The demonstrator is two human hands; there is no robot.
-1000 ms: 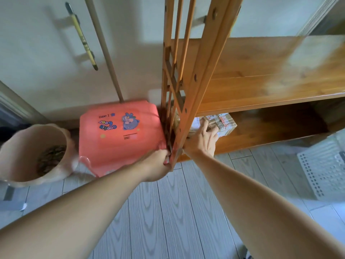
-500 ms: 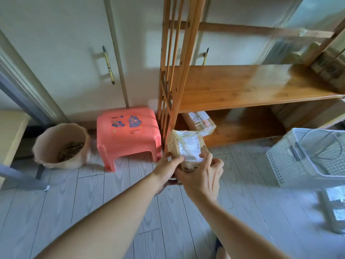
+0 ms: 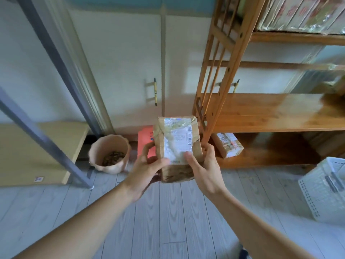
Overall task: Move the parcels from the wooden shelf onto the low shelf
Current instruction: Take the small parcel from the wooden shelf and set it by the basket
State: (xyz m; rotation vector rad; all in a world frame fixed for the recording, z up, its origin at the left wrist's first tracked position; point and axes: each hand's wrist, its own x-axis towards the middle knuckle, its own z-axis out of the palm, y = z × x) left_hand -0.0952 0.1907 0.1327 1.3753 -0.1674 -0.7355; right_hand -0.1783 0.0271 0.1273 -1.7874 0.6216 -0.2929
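Nearest the camera, two bare forearms reach fwd over the grey plank floor (image 3: 168,217), both hands on one brown parcel (image 3: 177,148) held in the air at centre frame, clear of any surface. Left hand (image 3: 147,165) wraps the parcel's lower left edge, thumb across the front near the bottom of the white label, fingers behind; right hand (image 3: 204,165) cups the lower right edge, thumb pressed on the label. So each grip is closed on the parcel, a two-sided clamp, not a fingertip pinch. Parcel's long axis runs away from the person, labelled face up toward the camera, far end tipped up. Key relation: the low shelf (image 3: 56,135), the pale board at far left behind a grey metal leg (image 3: 44,139), lies to the left of the grip, well apart from it, so the left hand is the nearer one and would prob lead a swing that way; the leg stands betw parcel and board and could be clipped. Beyond the hands, a tan pot (image 3: 110,154) and a pink stool (image 3: 144,141), mostly hidden by the parcel, stand on the floor. To the right, the wooden shelf (image 3: 270,113) has one more taped parcel (image 3: 227,146) on its bottom board, more bundles on the top tier (blurred). White basket (image 3: 324,191) at right edge. Judged: one parcel mid-transfer, at least one left.
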